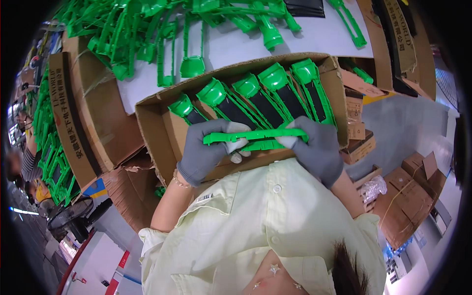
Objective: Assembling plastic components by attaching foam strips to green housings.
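Both my hands wear grey gloves with pale fingertips. Between them, edge-on and level, is a long green plastic part (260, 135). My left hand (204, 147) is closed round its left end, and my right hand (317, 147) grips the right end. Just beyond them stands an open cardboard box (162, 132). Inside it several green plastic housings (250, 88) lean side by side in a slanted row, each with a black panel in its frame. My hands and the held part hide the near side of the box.
Across the white table (223, 46) lies a heap of loose green parts (123, 39). At the left, a carton (73, 118) stands by more green parts (54, 152). A black fan (73, 216) is at lower left. Folded cartons (408, 196) and stacked boxes (359, 147) stand at the right.
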The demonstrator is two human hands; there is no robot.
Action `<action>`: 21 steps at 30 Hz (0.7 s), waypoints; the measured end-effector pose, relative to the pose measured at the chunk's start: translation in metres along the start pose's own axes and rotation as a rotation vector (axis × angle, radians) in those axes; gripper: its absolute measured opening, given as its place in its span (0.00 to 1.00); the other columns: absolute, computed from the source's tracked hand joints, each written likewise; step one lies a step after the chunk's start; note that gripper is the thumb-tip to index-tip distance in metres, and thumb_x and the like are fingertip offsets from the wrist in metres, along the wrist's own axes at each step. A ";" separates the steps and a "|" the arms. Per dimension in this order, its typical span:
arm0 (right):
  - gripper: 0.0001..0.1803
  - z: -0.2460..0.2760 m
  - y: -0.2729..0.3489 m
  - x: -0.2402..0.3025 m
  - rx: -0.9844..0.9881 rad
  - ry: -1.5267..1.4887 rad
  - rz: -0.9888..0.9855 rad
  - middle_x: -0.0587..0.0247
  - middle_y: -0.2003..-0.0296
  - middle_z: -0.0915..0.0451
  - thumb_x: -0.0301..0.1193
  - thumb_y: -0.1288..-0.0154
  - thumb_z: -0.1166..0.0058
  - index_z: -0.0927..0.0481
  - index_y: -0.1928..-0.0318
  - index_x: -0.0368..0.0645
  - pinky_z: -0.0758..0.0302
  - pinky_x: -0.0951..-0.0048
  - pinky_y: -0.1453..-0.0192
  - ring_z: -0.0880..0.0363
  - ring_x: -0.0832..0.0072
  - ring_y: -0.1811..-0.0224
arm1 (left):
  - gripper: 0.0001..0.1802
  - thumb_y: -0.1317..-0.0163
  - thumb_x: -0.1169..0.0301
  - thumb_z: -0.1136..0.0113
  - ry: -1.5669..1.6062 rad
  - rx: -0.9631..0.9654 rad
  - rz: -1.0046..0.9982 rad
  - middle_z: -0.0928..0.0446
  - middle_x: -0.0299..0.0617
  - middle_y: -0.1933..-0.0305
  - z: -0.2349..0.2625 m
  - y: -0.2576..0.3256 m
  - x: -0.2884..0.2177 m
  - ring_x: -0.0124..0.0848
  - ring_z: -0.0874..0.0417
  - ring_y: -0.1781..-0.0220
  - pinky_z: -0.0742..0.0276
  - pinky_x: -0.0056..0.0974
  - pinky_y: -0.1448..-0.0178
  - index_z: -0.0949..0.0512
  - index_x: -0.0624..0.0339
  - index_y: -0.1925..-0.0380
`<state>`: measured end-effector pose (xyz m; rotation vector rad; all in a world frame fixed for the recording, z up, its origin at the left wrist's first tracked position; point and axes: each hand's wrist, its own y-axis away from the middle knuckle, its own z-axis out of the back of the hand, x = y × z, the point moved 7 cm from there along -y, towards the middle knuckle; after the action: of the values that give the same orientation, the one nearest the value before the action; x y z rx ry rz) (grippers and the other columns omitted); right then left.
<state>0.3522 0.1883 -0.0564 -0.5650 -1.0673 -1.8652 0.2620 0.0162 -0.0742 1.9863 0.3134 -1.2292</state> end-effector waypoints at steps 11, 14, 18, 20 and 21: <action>0.22 0.030 -0.012 0.007 -0.182 -0.174 0.134 0.72 0.76 0.27 0.34 0.49 0.38 0.24 0.52 0.45 0.36 0.83 0.73 0.36 0.87 0.77 | 0.10 0.45 0.78 0.41 -0.604 -0.101 0.398 0.22 0.41 0.69 0.125 0.036 -0.070 0.25 0.19 0.72 0.25 0.26 0.75 0.26 0.67 0.62; 0.19 0.049 -0.030 0.014 -0.176 -0.095 0.157 0.73 0.77 0.29 0.31 0.46 0.40 0.24 0.52 0.43 0.37 0.86 0.70 0.36 0.88 0.75 | 0.18 0.53 0.70 0.34 -1.137 -0.050 0.358 0.21 0.49 0.69 0.135 0.008 -0.053 0.39 0.18 0.73 0.24 0.39 0.69 0.25 0.67 0.63; 0.16 0.093 -0.058 0.000 -0.358 0.001 0.160 0.72 0.75 0.27 0.34 0.43 0.41 0.22 0.55 0.42 0.35 0.84 0.69 0.33 0.88 0.73 | 0.19 0.57 0.62 0.32 -1.602 -0.208 -0.009 0.21 0.52 0.71 0.115 -0.010 -0.090 0.51 0.20 0.68 0.24 0.47 0.60 0.21 0.59 0.65; 0.15 0.126 -0.072 -0.007 -0.467 0.085 0.209 0.70 0.72 0.24 0.35 0.43 0.41 0.21 0.57 0.42 0.33 0.82 0.67 0.31 0.88 0.72 | 0.11 0.52 0.62 0.36 -1.584 -0.373 -0.165 0.22 0.51 0.74 0.107 -0.023 -0.126 0.48 0.20 0.69 0.24 0.46 0.61 0.20 0.56 0.71; 0.14 0.142 -0.083 -0.008 -0.516 0.166 0.249 0.70 0.71 0.23 0.35 0.42 0.40 0.21 0.57 0.42 0.32 0.81 0.66 0.31 0.87 0.71 | 0.10 0.50 0.65 0.36 -1.467 -0.467 -0.213 0.21 0.49 0.74 0.102 -0.034 -0.147 0.47 0.19 0.70 0.23 0.45 0.63 0.19 0.57 0.69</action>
<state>0.2786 0.3321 -0.0249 -0.7800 -0.3783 -1.9221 0.1015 -0.0073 0.0091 0.3524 0.0276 -2.1298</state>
